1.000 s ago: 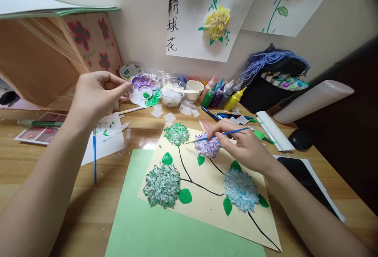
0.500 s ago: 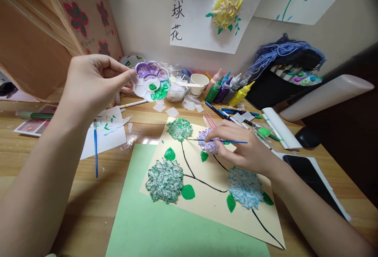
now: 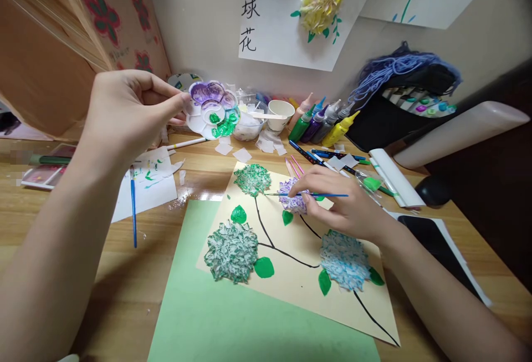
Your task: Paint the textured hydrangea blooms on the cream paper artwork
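Note:
My left hand (image 3: 128, 110) is raised above the desk and pinches the rim of a white flower-shaped paint palette (image 3: 211, 110) holding purple and green paint. My right hand (image 3: 338, 207) grips a thin blue paintbrush (image 3: 328, 195), its tip resting on the purple paper flower (image 3: 291, 198). That flower belongs to a cream sheet (image 3: 291, 273) with black stems, green leaves, two green-white flowers (image 3: 230, 251) and a blue one (image 3: 344, 262). The cream sheet lies on a green sheet (image 3: 195, 317).
A second blue brush (image 3: 133, 212) lies on a smeared white paper. Paint bottles (image 3: 320, 123), a small cup (image 3: 279, 115), paper scraps and pens crowd the back of the desk. Yarn (image 3: 399, 71) tops a black case. A tablet (image 3: 436, 240) lies right. Cardboard (image 3: 50, 62) leans left.
My left hand has lifted the palette a little and moved it right. My right hand has slid left over the purple flower, and the brush now lies flatter.

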`<state>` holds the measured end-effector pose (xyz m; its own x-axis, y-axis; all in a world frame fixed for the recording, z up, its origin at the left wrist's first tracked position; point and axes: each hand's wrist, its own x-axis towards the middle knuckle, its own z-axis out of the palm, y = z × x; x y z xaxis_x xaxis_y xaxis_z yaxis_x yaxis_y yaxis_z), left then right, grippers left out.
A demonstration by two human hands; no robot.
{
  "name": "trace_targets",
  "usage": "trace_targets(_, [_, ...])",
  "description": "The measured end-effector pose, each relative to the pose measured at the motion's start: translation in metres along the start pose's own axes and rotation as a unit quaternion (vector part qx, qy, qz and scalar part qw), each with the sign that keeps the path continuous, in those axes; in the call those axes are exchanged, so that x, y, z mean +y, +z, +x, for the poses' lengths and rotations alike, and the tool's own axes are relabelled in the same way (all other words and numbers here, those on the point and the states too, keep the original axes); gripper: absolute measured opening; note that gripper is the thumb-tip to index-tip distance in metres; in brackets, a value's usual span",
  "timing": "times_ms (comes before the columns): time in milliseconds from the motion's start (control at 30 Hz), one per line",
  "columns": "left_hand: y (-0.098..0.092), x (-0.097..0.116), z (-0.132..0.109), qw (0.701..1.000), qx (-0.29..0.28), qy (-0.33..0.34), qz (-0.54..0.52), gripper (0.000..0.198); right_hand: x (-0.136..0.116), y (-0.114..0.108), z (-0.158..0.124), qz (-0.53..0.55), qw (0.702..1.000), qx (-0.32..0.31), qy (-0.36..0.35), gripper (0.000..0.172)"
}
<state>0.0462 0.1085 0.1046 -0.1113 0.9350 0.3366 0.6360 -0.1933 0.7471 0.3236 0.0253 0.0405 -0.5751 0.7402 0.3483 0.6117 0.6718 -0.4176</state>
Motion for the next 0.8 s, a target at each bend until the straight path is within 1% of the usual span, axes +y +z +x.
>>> trace_targets(133, [-0.0009,0.0034,-0.0012,1.000,-0.008,-0.005,0.003,0.028,0.0012,0.0002,0.0004,-0.016,1.000,0.009,-0.002,0.015])
trace_targets(333, [0.0003,0.0004,-0.0011,1.000,-0.002,0.006,0.010,0.028,0.0006,0.0003,0.0009,0.012,1.000,-0.012,0.004,0.018])
trace_targets(533, [0.0007,0.0002,-0.0003,1.000,0.001,0.011,-0.003,0.026,0.0001,-0.0019,0.0014,-0.005,1.000,0.014,0.005,0.017])
trace_targets(800, [0.0002,0.0053,-0.0025,1.000,-0.007,-0.001,0.004,0.026,0.0003,-0.0022,0.0012,0.008,1.000,0.000,0.012,0.018])
